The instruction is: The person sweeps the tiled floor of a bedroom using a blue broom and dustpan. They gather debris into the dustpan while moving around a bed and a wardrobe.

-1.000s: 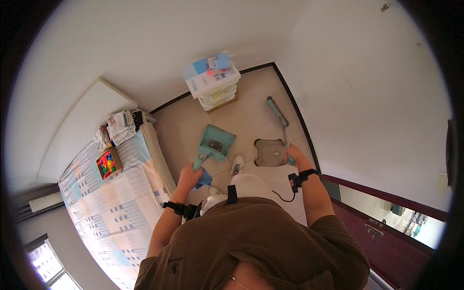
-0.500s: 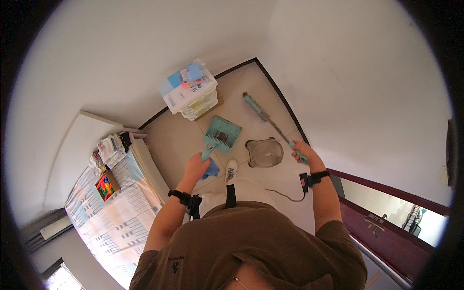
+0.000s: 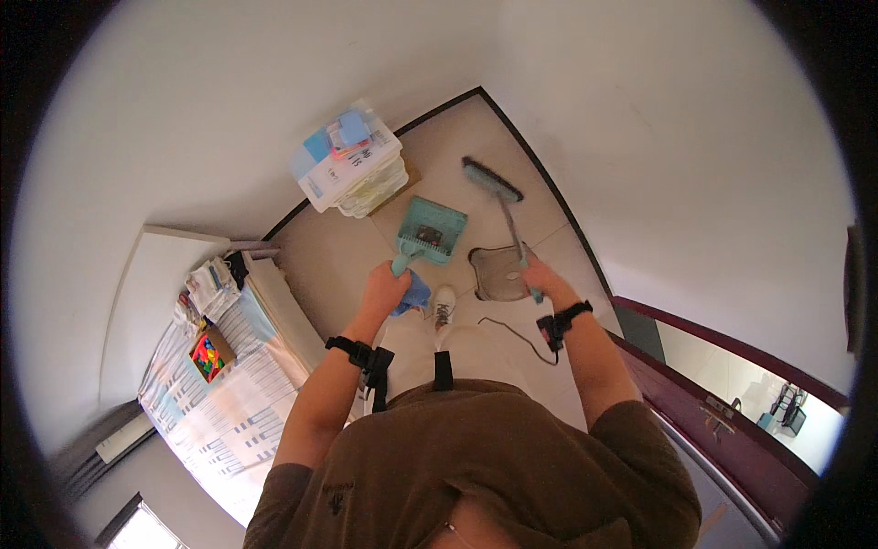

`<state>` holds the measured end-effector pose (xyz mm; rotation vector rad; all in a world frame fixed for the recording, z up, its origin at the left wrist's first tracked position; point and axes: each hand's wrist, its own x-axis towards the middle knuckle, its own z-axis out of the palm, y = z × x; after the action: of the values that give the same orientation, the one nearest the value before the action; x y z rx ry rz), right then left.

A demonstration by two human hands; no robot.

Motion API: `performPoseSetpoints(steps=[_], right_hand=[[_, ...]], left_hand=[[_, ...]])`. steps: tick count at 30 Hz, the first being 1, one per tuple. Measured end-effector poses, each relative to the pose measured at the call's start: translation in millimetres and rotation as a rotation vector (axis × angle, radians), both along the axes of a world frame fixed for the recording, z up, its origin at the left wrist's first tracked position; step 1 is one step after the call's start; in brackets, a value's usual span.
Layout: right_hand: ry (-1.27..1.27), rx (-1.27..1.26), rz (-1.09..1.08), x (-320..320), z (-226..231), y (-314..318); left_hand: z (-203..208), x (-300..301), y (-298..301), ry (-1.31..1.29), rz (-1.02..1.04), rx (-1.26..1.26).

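Note:
My left hand [image 3: 386,288] is closed round the handle of a teal dustpan [image 3: 445,218], which is held out in front of me above the tiled floor. Something small and dark [image 3: 428,236] lies in the pan. A blue cloth [image 3: 417,291] shows beside the same hand; whether the fingers hold it too I cannot tell. Farther right, my right hand [image 3: 545,277] grips the handle of a broom [image 3: 510,229]. Its teal head with dark bristles [image 3: 491,180] is beyond the dustpan, to the right, near the wall.
A smoky see-through stool-like piece [image 3: 492,276] stands under the broom handle. Stacked pale plastic boxes [image 3: 361,174] stand by the far wall. At left, a covered table [image 3: 242,384] carries a box of bright pieces [image 3: 210,357] and bags. A dark red door [image 3: 695,403] is at right.
The broom head has turned to lie more crosswise, and my right hand has moved left, over the stool-like piece. The dustpan has shifted slightly right and farther away.

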<state>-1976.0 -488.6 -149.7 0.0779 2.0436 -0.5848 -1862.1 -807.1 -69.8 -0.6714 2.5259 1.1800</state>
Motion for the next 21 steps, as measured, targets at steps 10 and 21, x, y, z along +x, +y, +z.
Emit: performPoseSetpoints(steps=[10, 21], right_hand=[[-0.233, -0.283, -0.362, 50.6, 100.6, 35.2], [-0.022, -0.274, -0.253, -71.1, 72.0, -17.3]], left_hand=[[20.8, -23.3, 6.0, -0.004, -0.066, -0.034], [1.6, -10.4, -9.6, -0.046, 0.011, 0.037]])
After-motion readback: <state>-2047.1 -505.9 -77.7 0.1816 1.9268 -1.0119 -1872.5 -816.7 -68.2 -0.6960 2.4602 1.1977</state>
